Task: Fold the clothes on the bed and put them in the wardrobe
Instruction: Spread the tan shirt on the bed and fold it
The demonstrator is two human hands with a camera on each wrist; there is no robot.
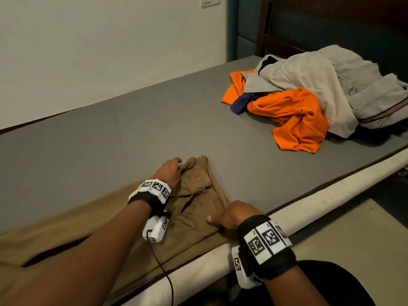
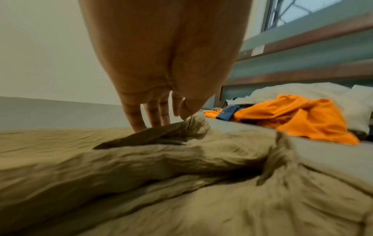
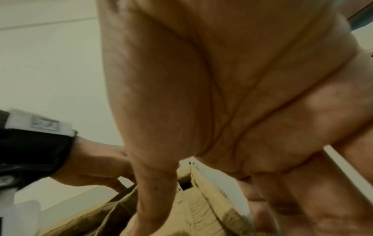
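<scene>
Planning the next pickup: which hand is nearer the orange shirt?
Right. The right hand rests on the khaki trousers' near edge, closer to the orange shirt; the left hand pinches their waistband farther left.

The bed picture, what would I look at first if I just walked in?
Probably the bright orange shirt, crumpled in a pile near the headboard with a pale grey garment heaped over it. Next, the tan trousers spread along the near edge of the grey mattress. The left hand pinches their waistband at the far corner, and the right hand rests on the near corner.
</scene>
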